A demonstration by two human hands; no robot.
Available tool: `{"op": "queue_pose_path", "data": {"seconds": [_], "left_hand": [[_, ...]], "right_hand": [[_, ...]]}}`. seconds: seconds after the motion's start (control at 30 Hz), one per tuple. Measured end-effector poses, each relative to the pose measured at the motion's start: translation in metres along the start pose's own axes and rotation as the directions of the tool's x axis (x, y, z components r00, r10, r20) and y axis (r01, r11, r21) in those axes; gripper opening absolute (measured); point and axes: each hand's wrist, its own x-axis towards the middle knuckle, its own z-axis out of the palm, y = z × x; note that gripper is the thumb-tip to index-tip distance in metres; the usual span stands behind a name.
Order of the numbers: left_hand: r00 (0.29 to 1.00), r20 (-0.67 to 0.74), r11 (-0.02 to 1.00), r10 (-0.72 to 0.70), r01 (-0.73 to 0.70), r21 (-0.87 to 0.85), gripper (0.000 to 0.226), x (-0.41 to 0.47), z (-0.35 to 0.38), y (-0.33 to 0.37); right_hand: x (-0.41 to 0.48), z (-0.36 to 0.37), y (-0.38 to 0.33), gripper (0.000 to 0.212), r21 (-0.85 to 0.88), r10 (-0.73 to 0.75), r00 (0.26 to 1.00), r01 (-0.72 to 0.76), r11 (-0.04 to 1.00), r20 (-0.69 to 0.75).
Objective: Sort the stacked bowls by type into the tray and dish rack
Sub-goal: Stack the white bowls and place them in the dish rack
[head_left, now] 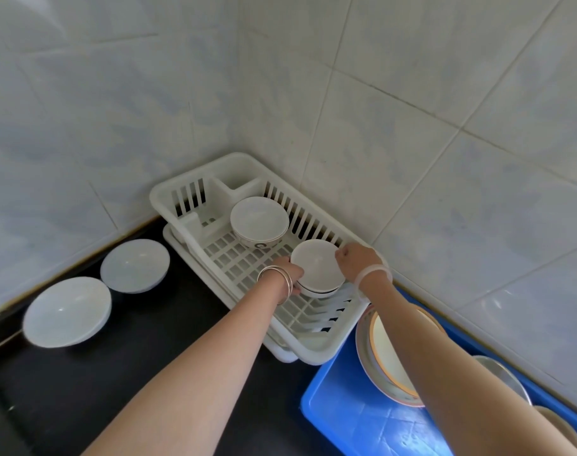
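Two grips on one stack, head view. Clasps stack of small white bowls (315, 263) from the left with left grip (290, 269), fingers curled round its side, silver bangles (277, 279) at the wrist. Pinches the right rim of that stack with right grip (356, 260), pale bangle (374, 273) at the wrist. Holds stack inside the white dish rack (170, 199), in the large slatted compartment, at the near right end; cannot tell whether resting on the rack floor or lifted clear. Behind it in that compartment, apart: larger patterned bowl (259, 218), upright. Rack in the corner of the tiled wall (428, 143), on dark counter (132, 373). Left of rack on counter: far white bowl (135, 264) and near white bowl (66, 311), side by side, not touching. Right of rack, just beside it: blue tray (346, 416) with orange-rimmed plates (384, 350), partly hidden by right forearm.
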Motion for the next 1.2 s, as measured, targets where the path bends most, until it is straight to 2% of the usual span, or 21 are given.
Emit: {"op": "queue_pose_path", "data": {"seconds": [0.07, 0.23, 0.33, 0.43, 0.5, 0.67, 0.77, 0.87, 1.03, 1.2], "left_hand": [[0.999, -0.033, 0.999, 0.043, -0.042, 0.029, 0.043, -0.002, -0.001, 0.001], [0.987, -0.038, 0.96, 0.157, -0.144, 0.239, 0.038, -0.007, -0.009, 0.002], [0.98, -0.019, 0.947, 0.198, -0.186, 0.263, 0.033, -0.013, -0.018, 0.003], [0.967, -0.066, 0.948, 0.245, -0.225, 0.224, 0.026, -0.029, -0.03, 0.001], [0.948, -0.117, 0.939, 0.295, -0.265, 0.219, 0.03, -0.043, -0.043, -0.004], [0.852, -0.328, 0.91, 0.409, -0.351, 0.222, 0.037, -0.085, -0.091, -0.036], [0.789, -0.485, 0.926, 0.377, -0.332, 0.18, 0.036, -0.105, -0.125, -0.065], [0.713, -0.616, 0.941, 0.335, -0.291, 0.174, 0.037, -0.116, -0.16, -0.095], [0.56, -0.787, 0.965, 0.261, -0.145, 0.218, 0.042, -0.117, -0.213, -0.138], [0.482, -0.855, 0.978, 0.191, -0.015, 0.21, 0.055, -0.106, -0.246, -0.163]], "right_hand": [[-0.003, -0.002, -0.001, 0.034, -0.017, -0.012, 1.0, 0.012, 1.0, 0.02], [-0.011, -0.01, -0.001, 0.047, -0.051, -0.051, 0.989, 0.059, 0.997, 0.142], [-0.025, -0.011, -0.002, 0.049, -0.063, -0.069, 0.988, 0.078, 0.995, 0.138], [-0.042, -0.012, -0.011, 0.046, 0.072, -0.091, 0.993, 0.085, 0.994, 0.074], [-0.054, -0.013, -0.023, 0.043, 0.188, -0.119, 0.993, 0.111, 0.976, 0.029], [-0.094, -0.003, -0.082, 0.034, 0.416, -0.222, 0.975, 0.211, 0.884, -0.023], [-0.117, 0.017, -0.126, 0.029, 0.506, -0.316, 0.949, 0.278, 0.817, -0.011], [-0.125, 0.048, -0.167, 0.029, 0.517, -0.364, 0.927, 0.269, 0.812, 0.088], [-0.114, 0.101, -0.214, 0.031, 0.526, -0.296, 0.916, 0.117, 0.842, 0.27], [-0.083, 0.13, -0.248, 0.052, 0.506, -0.206, 0.902, -0.016, 0.862, 0.38]]}}
